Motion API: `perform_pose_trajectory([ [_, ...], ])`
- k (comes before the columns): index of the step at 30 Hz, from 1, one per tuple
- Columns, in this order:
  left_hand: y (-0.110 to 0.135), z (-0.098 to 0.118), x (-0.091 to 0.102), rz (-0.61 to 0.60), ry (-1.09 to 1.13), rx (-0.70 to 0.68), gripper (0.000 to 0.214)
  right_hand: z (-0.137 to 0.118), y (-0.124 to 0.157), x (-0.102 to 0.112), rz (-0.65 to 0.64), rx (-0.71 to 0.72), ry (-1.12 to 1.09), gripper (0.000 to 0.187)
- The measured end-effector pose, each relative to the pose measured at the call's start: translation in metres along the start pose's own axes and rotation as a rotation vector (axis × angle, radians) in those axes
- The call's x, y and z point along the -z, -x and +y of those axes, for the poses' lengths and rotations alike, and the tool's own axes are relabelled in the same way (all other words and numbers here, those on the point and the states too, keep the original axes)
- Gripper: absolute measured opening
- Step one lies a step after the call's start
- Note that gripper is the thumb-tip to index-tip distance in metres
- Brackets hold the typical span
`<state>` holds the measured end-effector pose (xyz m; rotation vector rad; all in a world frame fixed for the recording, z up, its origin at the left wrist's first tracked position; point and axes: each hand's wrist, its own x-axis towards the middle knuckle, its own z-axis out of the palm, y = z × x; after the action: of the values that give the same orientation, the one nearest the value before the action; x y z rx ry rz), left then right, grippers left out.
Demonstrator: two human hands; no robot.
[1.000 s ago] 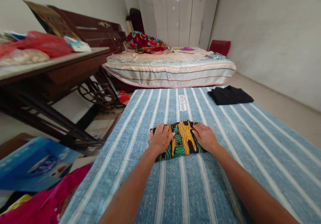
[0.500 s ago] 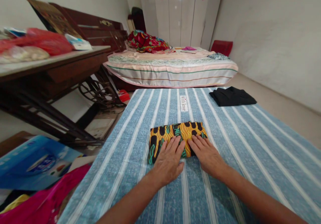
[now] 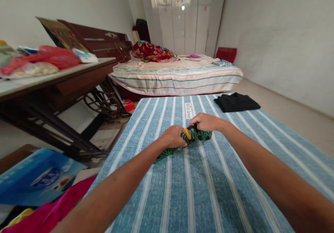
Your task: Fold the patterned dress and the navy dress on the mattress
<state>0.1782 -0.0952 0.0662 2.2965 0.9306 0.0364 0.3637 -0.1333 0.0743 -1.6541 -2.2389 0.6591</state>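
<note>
A patterned cloth [image 3: 193,135] in black, green and yellow is bunched between my hands above the striped blue sheet [image 3: 180,191]. My left hand [image 3: 174,136] is closed on its left part, and a green-patterned end hangs below that hand. My right hand [image 3: 206,122] pinches the upper right part, fingers curled over the fabric. Whether the cloth is a garment cannot be told. Beyond my right hand lies a folded black cloth [image 3: 237,102] near the far right edge of the sheet. A "With love" label [image 3: 188,110] shows just past my hands.
On the left stands a sewing-machine table [image 3: 86,69] with a red plastic bag [image 3: 58,56] on top. A blue carton [image 3: 39,177] and a pink cloth [image 3: 52,210] lie low at the left. A bed [image 3: 180,80] with a red floral bundle [image 3: 152,51] is beyond.
Both hands lay flat on the folded patterned cloth; now they have moved away from me and grip it, bunched and lifted. The view has shifted slightly.
</note>
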Motion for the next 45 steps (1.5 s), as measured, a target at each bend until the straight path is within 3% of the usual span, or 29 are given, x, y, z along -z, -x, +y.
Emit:
perform_pose_trajectory([
  [4, 0.016, 0.011, 0.025, -0.241, 0.75, 0.12, 0.031, 0.004, 0.017, 0.018, 0.416, -0.058, -0.42, 0.031],
  [6, 0.031, 0.016, 0.022, -0.28, 1.002, 0.187, 0.037, 0.008, 0.032, 0.011, 0.59, -0.134, -0.657, 0.039],
  [8, 0.047, 0.018, 0.009, -0.252, 1.201, 0.224, 0.038, 0.013, 0.051, -0.01, 0.668, -0.248, -0.974, 0.047],
  [10, 0.062, 0.016, -0.009, -0.219, 1.384, 0.264, 0.037, 0.015, 0.071, -0.041, 0.609, -0.37, -1.303, 0.051],
  [11, 0.069, 0.015, -0.019, -0.207, 1.468, 0.294, 0.035, 0.013, 0.081, -0.059, 0.519, -0.38, -1.463, 0.055],
  [16, 0.104, 0.009, -0.062, -0.153, 1.8, 0.55, 0.034, -0.028, 0.131, -0.138, 0.183, -0.314, -1.909, 0.066],
  [20, 0.13, 0.012, -0.082, -0.016, 1.907, 0.706, 0.039, -0.072, 0.154, -0.171, 0.106, -0.269, -2.001, 0.071],
  [26, 0.154, 0.025, -0.101, 0.172, 1.991, 0.746, 0.042, -0.109, 0.176, -0.2, 0.258, -0.352, -2.02, 0.074],
  [32, 0.166, 0.031, -0.132, 0.192, 2.076, 0.741, 0.048, -0.126, 0.204, -0.218, 0.247, -0.426, -2.088, 0.072],
  [35, 0.172, 0.03, -0.147, 0.188, 2.094, 0.751, 0.052, -0.127, 0.216, -0.217, 0.281, -0.527, -2.099, 0.06],
  [40, 0.179, 0.03, -0.162, 0.23, 2.053, 0.751, 0.05, -0.124, 0.22, -0.197, 0.443, -0.685, -2.044, 0.043],
  [45, 0.184, 0.022, -0.148, 0.269, 1.963, 0.653, 0.043, -0.118, 0.221, -0.185, 0.571, -0.751, -1.896, 0.04],
])
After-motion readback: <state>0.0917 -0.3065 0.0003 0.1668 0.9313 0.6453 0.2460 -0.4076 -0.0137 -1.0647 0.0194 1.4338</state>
